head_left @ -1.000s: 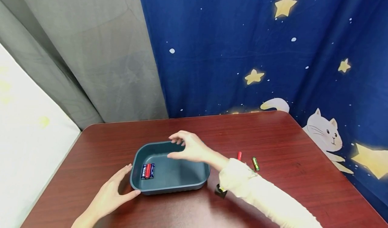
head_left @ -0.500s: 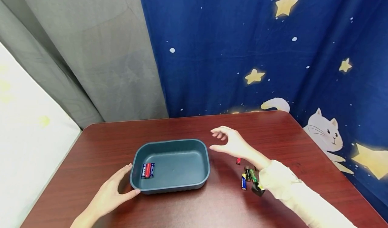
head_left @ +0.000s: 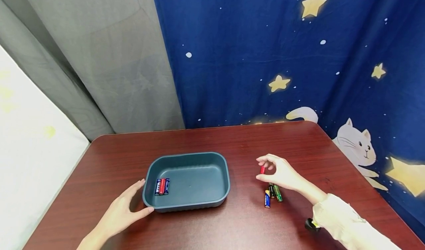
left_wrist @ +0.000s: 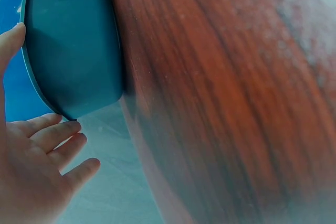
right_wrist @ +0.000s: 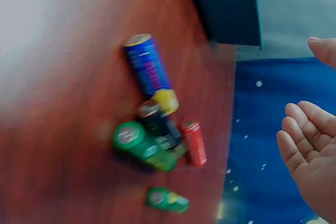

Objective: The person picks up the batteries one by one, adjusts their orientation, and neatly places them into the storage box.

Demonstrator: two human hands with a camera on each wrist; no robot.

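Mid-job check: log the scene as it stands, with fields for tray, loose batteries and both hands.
Tray: blue-green tray on a reddish-brown table
Tray contents: red battery between two blue batteries, at the left end
Loose batteries: blue-and-yellow battery, black battery, larger green battery, loose red battery, smaller green battery; right of the tray
Left hand: thumb and fingers at the tray's left end
Right hand: near the loose batteries, holding nothing
Unclear: battery labels, blurred

Three batteries (head_left: 162,187) in the tray (head_left: 199,189)
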